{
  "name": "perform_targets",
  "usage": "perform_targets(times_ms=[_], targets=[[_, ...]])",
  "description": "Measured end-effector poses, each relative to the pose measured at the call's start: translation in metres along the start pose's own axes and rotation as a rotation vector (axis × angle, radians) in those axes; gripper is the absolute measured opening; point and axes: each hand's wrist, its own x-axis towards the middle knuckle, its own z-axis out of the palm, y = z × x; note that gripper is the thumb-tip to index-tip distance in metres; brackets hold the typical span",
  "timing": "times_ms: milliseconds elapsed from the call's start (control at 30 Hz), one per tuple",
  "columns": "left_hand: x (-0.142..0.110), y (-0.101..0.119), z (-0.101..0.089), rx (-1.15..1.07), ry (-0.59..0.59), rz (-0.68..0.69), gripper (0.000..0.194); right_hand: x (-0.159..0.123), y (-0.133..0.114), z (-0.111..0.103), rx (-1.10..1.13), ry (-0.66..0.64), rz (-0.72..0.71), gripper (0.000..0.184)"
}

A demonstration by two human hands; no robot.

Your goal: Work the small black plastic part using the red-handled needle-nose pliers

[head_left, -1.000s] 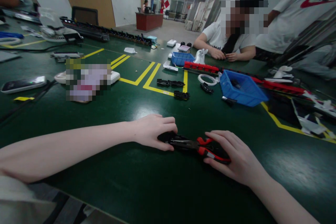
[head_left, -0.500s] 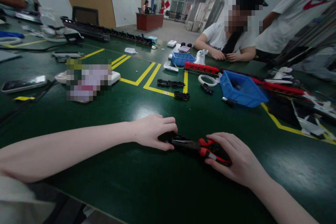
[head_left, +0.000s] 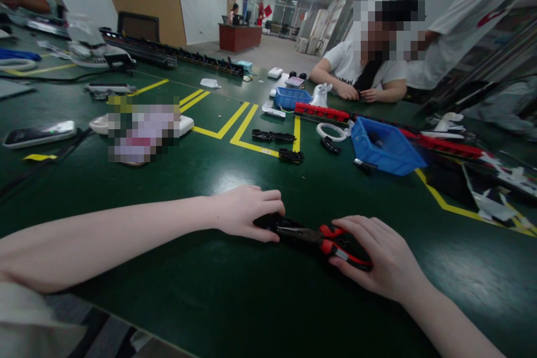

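Observation:
My left hand (head_left: 247,212) is closed around a small black part (head_left: 271,222), its fingers on the far side and the thumb on the near side. Much of that part is hidden by the fingers. In my right hand (head_left: 377,254) are needle-nose pliers (head_left: 327,239) with red and black handles. Their dark jaws point left and reach the black part between my left fingers and thumb. Whether the tips grip it, I cannot tell. Beyond my hands, similar black parts (head_left: 273,136) lie within a yellow-taped outline on the green table (head_left: 235,296).
A blue bin (head_left: 388,151) stands at the right, with a white ring (head_left: 331,132) beside it. Behind run long red strips (head_left: 323,112) and a smaller blue bin (head_left: 291,98). Phones (head_left: 39,134) lie at the left. Across the table sits a person (head_left: 361,70).
The pliers and my right hand have shifted very slightly right and down in view. My left hand stays almost in place on the black part.

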Motion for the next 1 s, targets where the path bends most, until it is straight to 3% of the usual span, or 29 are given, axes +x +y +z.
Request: perform_targets(times_ms=[1000], targets=[[0.0010,0.0003,0.0004,-0.028,-0.007,-0.006,0.039,-0.0035,0.0007,-0.0016,0.006,-0.007,0.012,0.047]])
